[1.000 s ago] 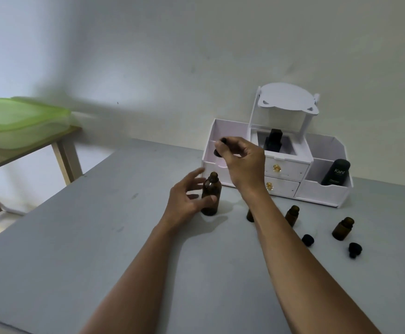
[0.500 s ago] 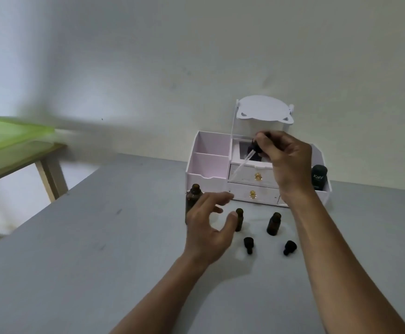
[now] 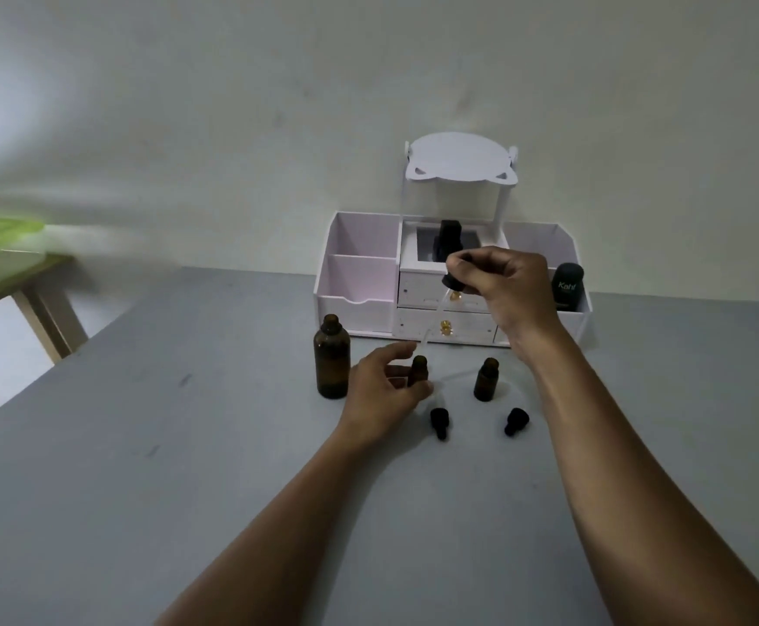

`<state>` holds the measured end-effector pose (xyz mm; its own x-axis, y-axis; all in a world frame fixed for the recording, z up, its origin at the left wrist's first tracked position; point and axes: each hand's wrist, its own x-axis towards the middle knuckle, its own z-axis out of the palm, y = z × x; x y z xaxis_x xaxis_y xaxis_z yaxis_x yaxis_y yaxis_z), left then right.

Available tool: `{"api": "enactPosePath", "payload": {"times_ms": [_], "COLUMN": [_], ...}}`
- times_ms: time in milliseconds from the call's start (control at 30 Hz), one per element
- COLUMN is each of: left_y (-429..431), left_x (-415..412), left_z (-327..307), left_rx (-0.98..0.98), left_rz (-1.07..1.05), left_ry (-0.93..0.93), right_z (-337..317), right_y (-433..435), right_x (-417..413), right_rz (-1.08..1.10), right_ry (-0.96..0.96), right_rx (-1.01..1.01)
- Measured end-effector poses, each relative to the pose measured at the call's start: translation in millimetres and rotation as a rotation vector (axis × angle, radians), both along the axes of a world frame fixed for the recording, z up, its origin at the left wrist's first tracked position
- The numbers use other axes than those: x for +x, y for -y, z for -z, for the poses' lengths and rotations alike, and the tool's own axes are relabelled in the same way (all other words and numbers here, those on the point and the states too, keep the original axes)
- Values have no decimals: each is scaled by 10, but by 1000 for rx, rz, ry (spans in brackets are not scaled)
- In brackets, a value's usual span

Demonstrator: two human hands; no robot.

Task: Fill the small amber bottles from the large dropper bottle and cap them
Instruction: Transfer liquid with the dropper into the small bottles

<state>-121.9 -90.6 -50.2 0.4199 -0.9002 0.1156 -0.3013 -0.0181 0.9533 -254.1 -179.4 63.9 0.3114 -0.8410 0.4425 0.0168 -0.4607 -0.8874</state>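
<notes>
The large amber bottle (image 3: 332,362) stands uncapped on the grey table (image 3: 187,445). To its right my left hand (image 3: 384,390) holds a small amber bottle (image 3: 418,370) upright on the table. Above it my right hand (image 3: 501,286) grips the black bulb of a dropper (image 3: 453,282); its clear glass tube slants down with the tip just over the small bottle's mouth. A second small amber bottle (image 3: 486,380) stands open further right. Two black caps (image 3: 439,421) (image 3: 516,421) lie in front of the bottles.
A white-pink desk organiser (image 3: 359,282) with drawers stands against the wall behind the bottles, holding a black bottle (image 3: 447,241) and a dark "Kahf" container (image 3: 568,286). A wooden side table (image 3: 29,282) with a green box is at the far left.
My left hand left the large bottle and moved right onto a small bottle. My right hand carried the dropper out of the large bottle and brought its tip down over that small bottle.
</notes>
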Motion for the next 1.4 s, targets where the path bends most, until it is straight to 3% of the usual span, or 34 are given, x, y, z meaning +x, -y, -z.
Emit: {"api": "enactPosePath", "payload": {"times_ms": [433, 933, 1400], "left_y": [-24, -49, -58], "left_x": [30, 12, -12], "left_z": [4, 1, -19], "left_rx": [-35, -31, -25], "left_rz": [-28, -43, -50], "left_ry": [135, 139, 98], "right_z": [113, 111, 121], "right_y": [66, 5, -48], "right_x": [45, 96, 117], "right_rz": [10, 48, 53], "right_ry": [-57, -134, -215], "right_rx": [35, -93, -95]}}
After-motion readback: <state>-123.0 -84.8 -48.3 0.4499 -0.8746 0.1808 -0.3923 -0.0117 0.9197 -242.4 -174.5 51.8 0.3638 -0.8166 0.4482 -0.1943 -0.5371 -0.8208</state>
